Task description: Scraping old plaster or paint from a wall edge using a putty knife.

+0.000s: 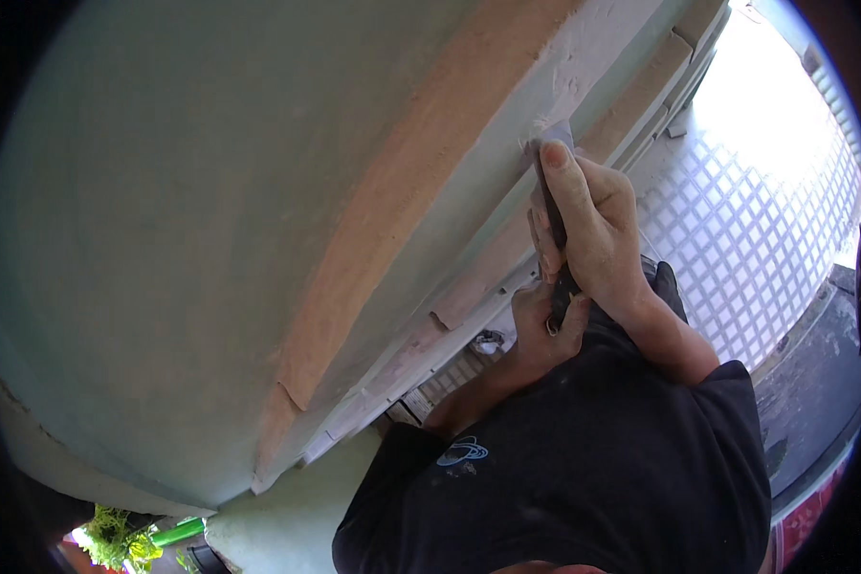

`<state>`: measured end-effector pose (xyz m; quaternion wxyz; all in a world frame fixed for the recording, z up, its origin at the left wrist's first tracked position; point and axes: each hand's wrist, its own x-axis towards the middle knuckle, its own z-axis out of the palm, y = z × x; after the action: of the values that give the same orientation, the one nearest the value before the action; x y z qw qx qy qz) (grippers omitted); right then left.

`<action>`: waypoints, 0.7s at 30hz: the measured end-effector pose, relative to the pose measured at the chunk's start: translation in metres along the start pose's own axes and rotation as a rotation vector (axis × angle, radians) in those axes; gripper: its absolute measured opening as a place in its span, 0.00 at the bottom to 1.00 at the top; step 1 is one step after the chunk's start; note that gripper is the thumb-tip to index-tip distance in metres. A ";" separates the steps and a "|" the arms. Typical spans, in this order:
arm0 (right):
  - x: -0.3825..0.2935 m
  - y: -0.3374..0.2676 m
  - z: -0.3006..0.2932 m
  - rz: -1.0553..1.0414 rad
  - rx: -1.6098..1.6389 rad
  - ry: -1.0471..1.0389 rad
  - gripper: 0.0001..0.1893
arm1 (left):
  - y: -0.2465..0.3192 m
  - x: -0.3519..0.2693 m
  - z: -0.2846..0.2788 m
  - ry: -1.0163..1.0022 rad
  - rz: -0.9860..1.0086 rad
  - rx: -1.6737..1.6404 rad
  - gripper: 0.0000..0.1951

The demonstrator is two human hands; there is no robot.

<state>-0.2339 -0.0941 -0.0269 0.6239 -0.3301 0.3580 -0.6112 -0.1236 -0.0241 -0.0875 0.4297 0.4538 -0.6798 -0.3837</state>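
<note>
My right hand [595,222] is wrapped around a dark flat hand tool [554,208], its thumb laid along the upper end. A grey metal blade-like tip [558,132] meets a pale strip of stepped moulding [520,125]; whether it is a scraper or a chisel is unclear. Thin whitish shavings [539,123] cling near the tip. Below, my left hand [542,323] closes on the tool's lower end, where a small metal loop [552,327] shows. The right hand hides part of the tool. Both hands look dusty.
A grey-green wall [186,215] with an orange-brown band [394,179] fills the left. Moulding ledges [638,100] continue to the upper right. Lattice-patterned floor [732,251] lies at right, beside a dark slab [807,387]. A plant [115,534] and green tube [178,533] are lower left.
</note>
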 end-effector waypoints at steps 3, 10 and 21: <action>0.001 0.000 0.002 0.005 0.013 0.017 0.28 | -0.002 -0.002 -0.006 0.010 0.016 0.044 0.13; -0.002 0.000 0.002 0.039 -0.007 0.018 0.32 | -0.006 -0.008 -0.008 -0.035 -0.002 0.075 0.11; -0.005 0.006 0.007 -0.006 -0.002 0.035 0.29 | -0.005 -0.003 -0.008 0.034 0.054 0.024 0.10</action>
<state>-0.2250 -0.0891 -0.0282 0.6153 -0.3212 0.3684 -0.6185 -0.1141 -0.0239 -0.0895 0.4460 0.4468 -0.6890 -0.3561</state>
